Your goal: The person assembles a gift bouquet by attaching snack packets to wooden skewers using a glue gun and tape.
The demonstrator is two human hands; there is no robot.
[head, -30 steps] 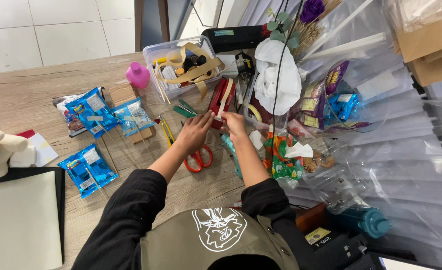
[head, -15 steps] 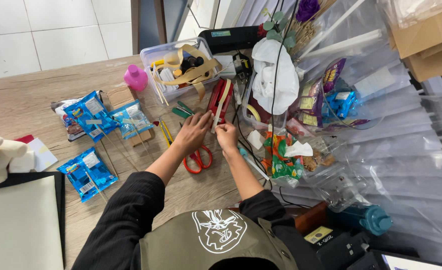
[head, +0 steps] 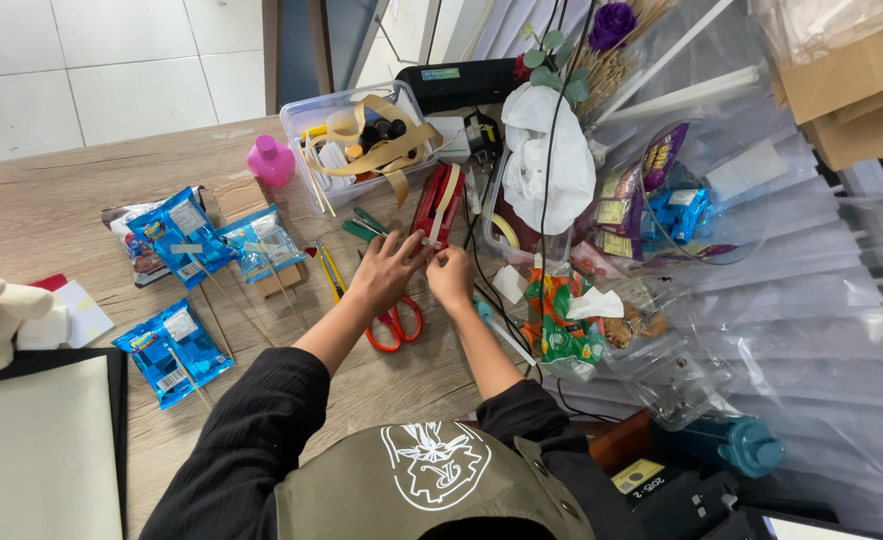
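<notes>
Our left hand (head: 387,272) and right hand (head: 452,277) meet at the front of the red tape dispenser (head: 437,205), both pinching a short strip of tape (head: 443,212) drawn off it; the fingers are closed on the strip, though how firmly we cannot tell. Compared with a second ago the hands have moved little, only drawing slightly closer together and nearer the dispenser's front, so the strip looks pulled out rather than torn free. The dispenser sits on the wooden desk (head: 52,200), just in front of the clear plastic box (head: 307,125) of ribbon and oddments.

Red-handled scissors (head: 394,322) lie under our left wrist. To the left are blue snack packets (head: 172,340) with thin sticks attached, and a pink bottle (head: 271,162) stands near the box.

The tape's free end is hidden by our fingers. The dispenser's cutting edge is too small to make out.
</notes>
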